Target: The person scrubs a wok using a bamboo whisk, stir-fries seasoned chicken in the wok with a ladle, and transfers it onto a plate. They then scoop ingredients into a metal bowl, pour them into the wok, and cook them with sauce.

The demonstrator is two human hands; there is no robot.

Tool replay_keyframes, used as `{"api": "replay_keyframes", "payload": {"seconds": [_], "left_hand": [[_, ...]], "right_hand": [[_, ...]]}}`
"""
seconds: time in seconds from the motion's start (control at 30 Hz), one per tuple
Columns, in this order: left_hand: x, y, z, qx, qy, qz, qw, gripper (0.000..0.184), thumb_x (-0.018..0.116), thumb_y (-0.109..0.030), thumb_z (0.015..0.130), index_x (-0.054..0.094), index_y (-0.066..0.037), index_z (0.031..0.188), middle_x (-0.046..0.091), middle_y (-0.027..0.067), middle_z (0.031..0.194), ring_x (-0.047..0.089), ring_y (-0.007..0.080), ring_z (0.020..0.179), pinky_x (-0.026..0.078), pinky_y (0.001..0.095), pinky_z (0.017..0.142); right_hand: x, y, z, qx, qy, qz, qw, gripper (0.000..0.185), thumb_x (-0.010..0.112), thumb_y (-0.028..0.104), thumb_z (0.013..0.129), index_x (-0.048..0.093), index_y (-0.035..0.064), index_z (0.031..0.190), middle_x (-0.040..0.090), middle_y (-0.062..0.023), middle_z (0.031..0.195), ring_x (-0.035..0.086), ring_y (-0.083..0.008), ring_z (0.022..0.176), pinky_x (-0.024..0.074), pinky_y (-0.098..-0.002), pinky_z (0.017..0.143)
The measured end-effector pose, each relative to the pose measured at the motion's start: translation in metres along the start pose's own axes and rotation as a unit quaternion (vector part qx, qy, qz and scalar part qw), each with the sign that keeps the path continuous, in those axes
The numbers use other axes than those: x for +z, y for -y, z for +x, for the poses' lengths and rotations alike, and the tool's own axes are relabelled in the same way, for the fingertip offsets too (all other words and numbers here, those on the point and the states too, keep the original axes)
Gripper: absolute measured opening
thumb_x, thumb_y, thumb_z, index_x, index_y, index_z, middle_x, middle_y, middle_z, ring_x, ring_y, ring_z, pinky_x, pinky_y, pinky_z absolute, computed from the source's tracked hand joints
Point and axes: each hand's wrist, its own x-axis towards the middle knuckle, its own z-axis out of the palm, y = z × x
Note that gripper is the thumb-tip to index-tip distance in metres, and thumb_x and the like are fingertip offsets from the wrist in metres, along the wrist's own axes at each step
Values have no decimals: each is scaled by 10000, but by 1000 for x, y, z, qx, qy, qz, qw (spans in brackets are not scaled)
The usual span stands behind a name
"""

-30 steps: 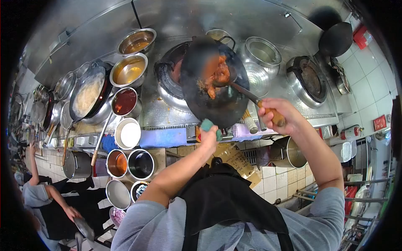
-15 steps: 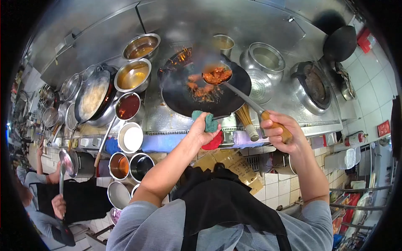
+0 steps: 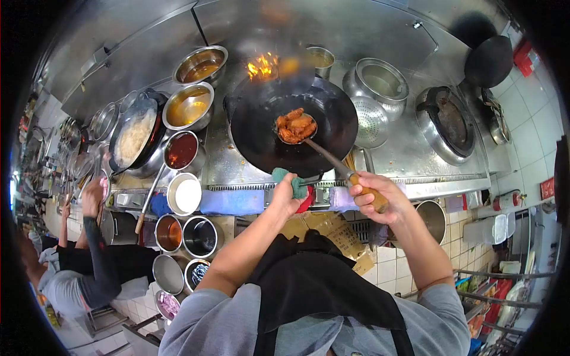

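My left hand [image 3: 286,194] is closed on a folded green cloth [image 3: 282,177] at the near rim of a large black wok [image 3: 255,151]. The cloth seems wrapped about the wok's handle, which is mostly hidden. In my right hand [image 3: 383,196] is the wooden grip of a long metal ladle [image 3: 329,156]. Its bowl, over the middle of the wok, is heaped with reddish-brown glazed food pieces [image 3: 295,126]. The wok's surface looks dark and shiny, with little food left on it. Flames [image 3: 262,66] rise behind the far rim.
Two bowls of yellowish liquid, a pot of red sauce [image 3: 181,150] and a white-filled pot [image 3: 184,194] stand left. A perforated skimmer [image 3: 370,121] and a lidless metal pot [image 3: 380,80] sit right. Another wok [image 3: 135,137] holds pale food. A co-worker [image 3: 95,261] stands at left.
The food in the wok has gone into the ladle, whose bowl has dropped lower and nearer me. My right hand moved left and down. Flames behind the wok grew. The co-worker's arm rose toward the stove.
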Motion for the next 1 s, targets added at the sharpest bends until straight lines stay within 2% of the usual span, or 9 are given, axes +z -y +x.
{"api": "replay_keyframes", "payload": {"seconds": [0.13, 0.43, 0.5, 0.57, 0.7, 0.77, 0.83, 0.87, 1.0], "left_hand": [[-1, -8, -5, -54, 14, -41, 998, 153, 609, -174, 812, 503, -95, 890, 562, 68, 836, 549, 232, 755, 505, 403, 708], [-14, 3, 6, -53, -34, 40, 997, 135, 578, -79, 794, 514, -51, 910, 581, 132, 917, 570, 269, 889, 490, 491, 834], [-20, 0, 5, -29, -53, 30, 998, 117, 565, -68, 779, 518, -39, 882, 583, 138, 897, 575, 265, 868, 501, 458, 813], [-21, -5, 3, -26, -66, 37, 997, 119, 569, -76, 770, 521, -34, 870, 587, 137, 882, 575, 256, 849, 509, 420, 766], [-25, -7, 0, -46, -71, 32, 996, 125, 584, -94, 772, 527, -36, 867, 595, 132, 873, 570, 243, 820, 503, 381, 702], [-27, -9, 0, -36, -60, 34, 997, 134, 619, -110, 781, 543, -60, 880, 595, 116, 879, 562, 242, 812, 493, 401, 709], [-22, -9, -7, -38, -80, 43, 995, 157, 647, -116, 786, 542, -82, 897, 592, 103, 870, 562, 237, 816, 494, 408, 722], [-20, -8, -11, -35, -90, 49, 994, 150, 643, -109, 791, 537, -75, 892, 592, 105, 868, 568, 235, 824, 494, 410, 729], [-34, -14, 2, -56, -56, 101, 992, 117, 609, -67, 798, 532, -72, 887, 589, 103, 858, 571, 239, 837, 492, 423, 750]], "right_hand": [[-28, -32, 0, 0, -15, -35, 999, 494, 525, 141, 904, 294, 133, 1341, 490, -36, 830, 455, -114, 583, 403, -258, 511], [-231, -140, 59, 62, -68, -136, 986, 480, 452, 312, 934, 373, 93, 1354, 569, -152, 1077, 625, -267, 819, 531, -394, 717], [-310, -190, 115, -55, -94, -700, 706, 441, 462, 313, 904, 471, 45, 1254, 541, -189, 1179, 594, -334, 972, 491, -407, 840], [-322, -217, 152, -76, -92, -805, 582, 489, 474, 301, 868, 444, 42, 1281, 436, -192, 1329, 511, -366, 1122, 436, -399, 932], [-322, -228, 198, 12, -123, -847, 517, 625, 515, 280, 822, 337, 68, 1381, 252, -138, 1469, 492, -336, 1167, 425, -406, 953], [-326, -227, 217, 48, -180, -824, 535, 562, 515, 289, 827, 418, 67, 1334, 360, -138, 1417, 513, -328, 1147, 416, -412, 968], [-342, -223, 250, 222, 8, -789, 573, 500, 504, 313, 859, 477, 70, 1294, 509, -164, 1288, 561, -332, 1079, 430, -411, 944], [-326, -211, 240, 162, -88, -785, 592, 506, 473, 414, 887, 521, 54, 1238, 622, -183, 1103, 597, -315, 1023, 476, -391, 880], [-236, -179, 112, 128, -90, -125, 980, 460, 374, 447, 949, 535, 60, 1138, 625, -140, 1047, 637, -232, 839, 531, -359, 662]]}}
